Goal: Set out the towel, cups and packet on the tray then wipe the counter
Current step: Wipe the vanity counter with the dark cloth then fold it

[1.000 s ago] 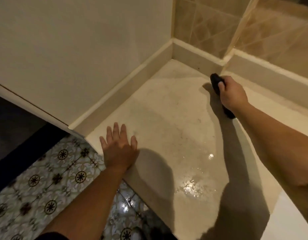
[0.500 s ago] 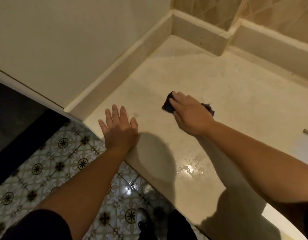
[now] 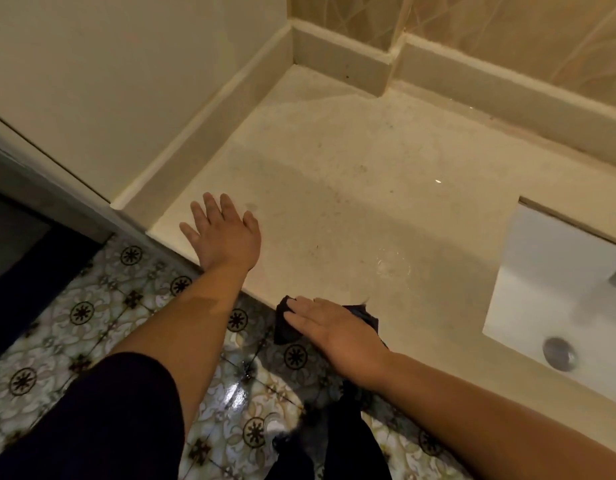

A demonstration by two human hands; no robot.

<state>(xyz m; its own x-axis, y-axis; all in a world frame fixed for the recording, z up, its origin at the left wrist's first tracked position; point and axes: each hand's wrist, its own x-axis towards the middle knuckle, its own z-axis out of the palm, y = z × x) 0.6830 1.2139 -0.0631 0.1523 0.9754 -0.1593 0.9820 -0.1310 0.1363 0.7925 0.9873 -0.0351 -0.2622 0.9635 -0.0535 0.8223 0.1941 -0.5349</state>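
A beige stone counter (image 3: pixel 351 188) fills the middle of the head view. My left hand (image 3: pixel 225 233) lies flat on its front left corner, fingers spread, holding nothing. At the counter's front edge, my right hand (image 3: pixel 337 332) presses flat on a dark cloth (image 3: pixel 285 323), part of which hangs past the edge over the floor. A wet patch (image 3: pixel 391 263) glistens on the counter just beyond my right hand. No tray, cups or packet are in view.
A white sink (image 3: pixel 549 289) with a metal drain (image 3: pixel 559 353) is set into the counter at the right. A raised stone backsplash (image 3: pixel 341 60) runs along the back and left. Patterned floor tiles (image 3: pixel 91 306) lie below the counter edge.
My right hand has dragged the dark cloth from the far back corner across the counter to the front edge. My left hand has stayed planted on the corner. The sink has come into view.
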